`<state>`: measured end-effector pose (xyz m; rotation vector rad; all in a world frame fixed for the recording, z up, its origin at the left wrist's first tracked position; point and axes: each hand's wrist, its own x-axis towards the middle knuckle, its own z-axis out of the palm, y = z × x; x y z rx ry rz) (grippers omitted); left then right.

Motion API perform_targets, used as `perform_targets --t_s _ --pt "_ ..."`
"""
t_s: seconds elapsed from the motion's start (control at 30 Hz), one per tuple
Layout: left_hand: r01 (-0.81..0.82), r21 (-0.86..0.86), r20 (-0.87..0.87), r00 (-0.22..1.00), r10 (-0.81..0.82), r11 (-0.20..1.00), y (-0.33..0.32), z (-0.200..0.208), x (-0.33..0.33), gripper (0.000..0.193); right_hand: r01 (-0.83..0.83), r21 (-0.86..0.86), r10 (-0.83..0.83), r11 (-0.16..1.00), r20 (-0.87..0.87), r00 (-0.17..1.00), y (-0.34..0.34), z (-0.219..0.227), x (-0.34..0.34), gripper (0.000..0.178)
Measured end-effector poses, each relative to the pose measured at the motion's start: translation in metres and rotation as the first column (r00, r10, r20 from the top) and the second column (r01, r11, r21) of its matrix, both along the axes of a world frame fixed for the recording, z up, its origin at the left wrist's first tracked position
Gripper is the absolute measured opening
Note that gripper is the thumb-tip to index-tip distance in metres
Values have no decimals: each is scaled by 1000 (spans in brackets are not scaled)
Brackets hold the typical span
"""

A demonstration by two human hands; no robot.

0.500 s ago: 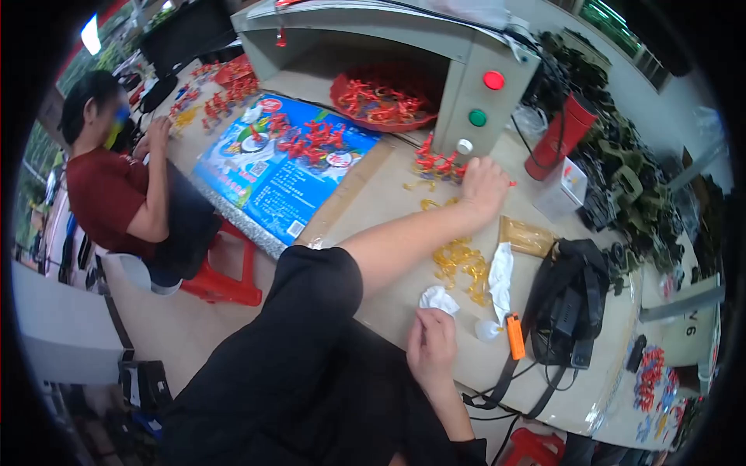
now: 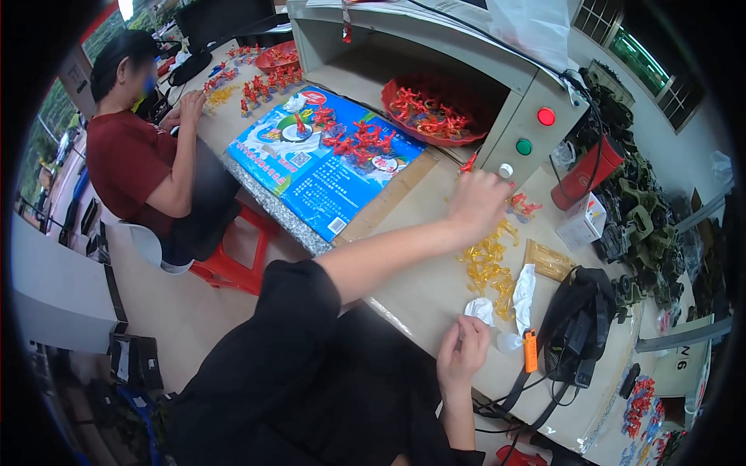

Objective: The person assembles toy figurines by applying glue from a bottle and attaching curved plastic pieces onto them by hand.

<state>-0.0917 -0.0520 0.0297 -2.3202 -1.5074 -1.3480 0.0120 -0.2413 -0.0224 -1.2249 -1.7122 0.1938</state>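
Observation:
My left hand (image 2: 479,203) reaches across the table with its fingers curled down over a group of small red toy figures. One red figure (image 2: 468,162) shows just past the knuckles and another figure (image 2: 524,206) lies to the hand's right. The fingertips are hidden, so whatever they grip cannot be seen. Closer to me, my right hand (image 2: 463,348) is half curled, thumb against the fingers; anything between them is too small to make out. Crumpled white tissue (image 2: 480,311) is right at its fingertips. Translucent yellow pieces (image 2: 488,262) lie heaped between the two hands.
Ahead stands a grey machine housing with a red button (image 2: 546,116) and a red bowl (image 2: 431,140) of figures inside. A blue printed sheet (image 2: 311,194) bears more figures. At right are a red flask (image 2: 588,173), an orange lighter (image 2: 531,351) and a black bag (image 2: 579,311). A co-worker (image 2: 140,155) sits left.
The view has swung, shifting the scene right and down. My left hand has moved left over the red figures, uncovering those on its right. My right hand stays curled by the tissue.

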Motion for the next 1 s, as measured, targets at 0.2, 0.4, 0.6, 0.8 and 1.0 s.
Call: perform_targets --t_s 0.2,0.4,0.6,0.8,1.0 --pt "-391 192 -27 915 403 900 -34 -1 -153 30 -5 159 -19 987 154 988 -4 3 -4 19" --pt "-326 62 -145 932 331 943 -32 -31 -201 40 34 179 -66 983 175 982 -9 -1 -1 21" --pt "-168 233 -197 956 215 958 -4 -45 -200 9 114 322 -183 940 192 964 -17 -5 2 25" --pt "-76 347 -294 938 185 935 -35 -10 -216 9 246 263 -232 933 -81 969 -31 7 18 18" --pt "629 -157 983 175 58 761 -62 -16 -145 16 390 -109 -386 914 -523 760 -27 6 61 22"
